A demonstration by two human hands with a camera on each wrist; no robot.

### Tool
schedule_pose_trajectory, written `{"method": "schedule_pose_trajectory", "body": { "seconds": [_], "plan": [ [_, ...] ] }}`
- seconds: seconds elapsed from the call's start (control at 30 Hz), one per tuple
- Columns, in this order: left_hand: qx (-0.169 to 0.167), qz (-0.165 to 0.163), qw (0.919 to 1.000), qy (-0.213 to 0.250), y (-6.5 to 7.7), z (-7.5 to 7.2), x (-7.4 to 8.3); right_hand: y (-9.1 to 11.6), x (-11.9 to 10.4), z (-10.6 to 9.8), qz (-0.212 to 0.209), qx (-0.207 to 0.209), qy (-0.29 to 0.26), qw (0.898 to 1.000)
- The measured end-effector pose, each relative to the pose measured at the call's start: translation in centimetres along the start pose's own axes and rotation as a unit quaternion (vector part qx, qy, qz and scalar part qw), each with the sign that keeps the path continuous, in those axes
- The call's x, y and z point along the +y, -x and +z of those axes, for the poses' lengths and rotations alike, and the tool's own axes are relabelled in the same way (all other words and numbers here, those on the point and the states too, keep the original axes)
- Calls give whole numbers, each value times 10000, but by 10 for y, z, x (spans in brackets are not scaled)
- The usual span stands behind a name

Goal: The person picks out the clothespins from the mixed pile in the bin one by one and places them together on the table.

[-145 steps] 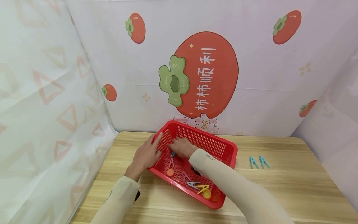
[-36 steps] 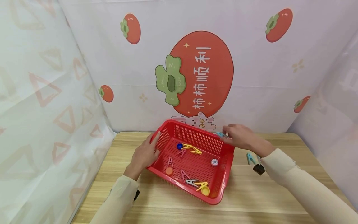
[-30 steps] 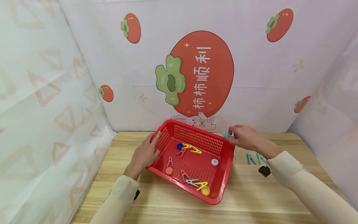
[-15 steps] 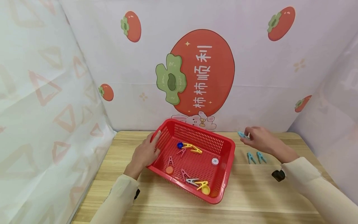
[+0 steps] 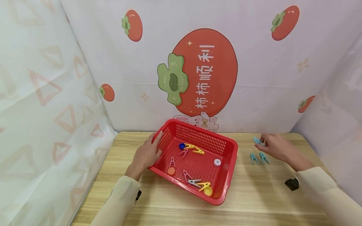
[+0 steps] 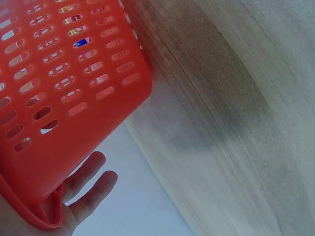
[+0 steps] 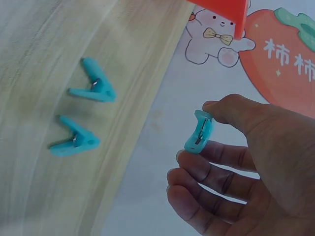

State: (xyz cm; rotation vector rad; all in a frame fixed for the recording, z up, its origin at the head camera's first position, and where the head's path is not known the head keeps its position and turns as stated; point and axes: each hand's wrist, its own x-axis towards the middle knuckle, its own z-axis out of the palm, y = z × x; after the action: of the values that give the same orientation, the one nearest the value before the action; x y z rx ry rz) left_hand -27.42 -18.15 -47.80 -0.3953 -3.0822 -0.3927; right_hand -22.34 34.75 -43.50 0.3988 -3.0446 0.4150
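Note:
In the head view my left hand (image 5: 143, 157) holds the left rim of a red plastic basket (image 5: 195, 196), thumb over the edge. The left wrist view shows fingers (image 6: 93, 194) outside the basket's slotted wall. My right hand (image 5: 275, 147) pinches a light blue clothespin (image 7: 199, 132) between thumb and fingers, over the table's far right part. Two more blue clothespins, one (image 5: 253, 158) beside the other (image 5: 264, 158), lie just in front of it. Inside the basket are pink clothespins (image 5: 172, 162), yellow clothespins (image 5: 199, 151) and a grey clothespin (image 5: 194, 183).
Bottle caps also lie in the basket: a blue cap (image 5: 182, 146), an orange cap (image 5: 171, 171), a white cap (image 5: 217, 162) and a yellow cap (image 5: 208, 191). A printed cloth wall (image 5: 254, 62) stands behind the wooden table (image 5: 254, 201).
My right hand has come out of the basket and carried the blue clothespin right, over the far rim to near the two on the table. The left hand stays on the rim.

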Motion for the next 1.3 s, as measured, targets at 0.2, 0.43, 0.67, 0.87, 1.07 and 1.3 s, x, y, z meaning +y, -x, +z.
{"method": "schedule_pose_trajectory", "body": {
  "seconds": [0.2,0.43,0.67,0.87,1.07,1.3],
  "plan": [
    [-36,-23,10000,8,0,-3,1,9,14,5,221,-22,121,9997],
    [-39,-75,9999,70,0,-4,1,16,31,14,312,9,209,9993],
    [-23,-52,10000,66,1,-3,0,22,48,24,438,-10,200,9988],
    [-15,-48,10000,65,1,-2,0,25,59,29,672,-172,44,9976],
    [-14,-25,10000,34,1,-1,1,30,67,32,846,-354,-118,9957],
    [-1,-6,10000,11,1,-2,3,36,80,40,862,-337,-170,9956]
  ]
}}
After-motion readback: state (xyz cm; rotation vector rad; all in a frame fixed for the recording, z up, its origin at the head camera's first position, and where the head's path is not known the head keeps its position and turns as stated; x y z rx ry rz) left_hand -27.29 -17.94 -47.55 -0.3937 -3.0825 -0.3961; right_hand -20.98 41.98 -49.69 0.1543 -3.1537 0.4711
